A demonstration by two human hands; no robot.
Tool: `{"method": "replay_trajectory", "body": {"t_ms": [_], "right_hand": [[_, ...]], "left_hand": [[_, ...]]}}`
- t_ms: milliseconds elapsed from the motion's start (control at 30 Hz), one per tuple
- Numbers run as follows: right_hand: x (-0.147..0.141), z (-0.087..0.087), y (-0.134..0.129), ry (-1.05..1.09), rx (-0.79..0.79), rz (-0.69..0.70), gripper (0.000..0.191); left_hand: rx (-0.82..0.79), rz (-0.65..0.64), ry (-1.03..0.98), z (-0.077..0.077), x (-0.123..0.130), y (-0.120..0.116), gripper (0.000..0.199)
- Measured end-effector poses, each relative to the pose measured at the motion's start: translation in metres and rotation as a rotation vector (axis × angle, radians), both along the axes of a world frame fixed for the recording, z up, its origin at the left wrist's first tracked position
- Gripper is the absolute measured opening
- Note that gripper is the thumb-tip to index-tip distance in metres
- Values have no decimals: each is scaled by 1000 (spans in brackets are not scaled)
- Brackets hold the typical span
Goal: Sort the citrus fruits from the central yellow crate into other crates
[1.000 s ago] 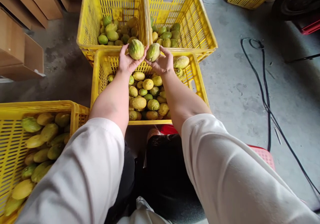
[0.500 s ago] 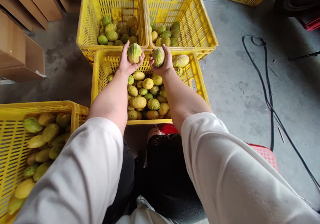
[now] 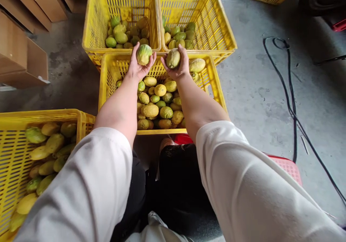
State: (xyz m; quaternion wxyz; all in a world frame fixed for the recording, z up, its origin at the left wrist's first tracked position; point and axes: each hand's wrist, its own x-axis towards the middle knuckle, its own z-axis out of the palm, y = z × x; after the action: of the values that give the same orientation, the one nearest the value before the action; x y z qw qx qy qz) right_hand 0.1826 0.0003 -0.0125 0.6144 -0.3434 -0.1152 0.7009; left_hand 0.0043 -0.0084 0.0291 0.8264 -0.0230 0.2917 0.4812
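My left hand (image 3: 135, 67) cups a green-and-yellow papaya (image 3: 144, 54), with the thumb along its left side and the fingers beneath. A duller, yellow-green papaya (image 3: 173, 58) rests in my right hand (image 3: 183, 66), its thumb on the upper right side. Both fruits are held up over the far part of the nearest yellow crate (image 3: 102, 90), close to each other but apart. Inside that crate lie several yellow and green papayas (image 3: 149, 110); my forearms hide some of them. One long pale-yellow papaya (image 3: 197, 65) sits high at the crate's right end.
Two yellow crates, one far left (image 3: 84, 36) and one far right (image 3: 232, 47), hold more green fruit. Another crate (image 3: 79, 126) of papayas stands at my left. Cardboard boxes (image 3: 13, 44) stand at upper left. A black cable (image 3: 293, 116) and red stool (image 3: 286, 168) are at right.
Both papayas have turned a little in my hands and show different sides. My right hand has shifted slightly right, and its fingers have loosened somewhat. The crates stay put.
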Motion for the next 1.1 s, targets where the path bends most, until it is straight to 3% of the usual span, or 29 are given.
{"method": "replay_trajectory", "body": {"t_ms": [133,333,567,733,833,1100], "right_hand": [[1,-8,5,4,-86,-9,41],[3,-2,-6,0,-47,84,14],[1,8,-16,-61,-49,198,31],[-1,9,-11,-17,-118,261,46],[-5,11,-13,-37,-124,239,43],[-4,12,-22,-22,-51,241,32]], "left_hand": [[22,-33,45,-3,4,1,34],[24,71,-4,1,9,-7,37],[88,8,-57,6,6,-9,47],[-3,19,-10,1,4,-1,42],[-22,72,20,-4,4,1,37],[43,30,106,-10,6,-1,35]]}}
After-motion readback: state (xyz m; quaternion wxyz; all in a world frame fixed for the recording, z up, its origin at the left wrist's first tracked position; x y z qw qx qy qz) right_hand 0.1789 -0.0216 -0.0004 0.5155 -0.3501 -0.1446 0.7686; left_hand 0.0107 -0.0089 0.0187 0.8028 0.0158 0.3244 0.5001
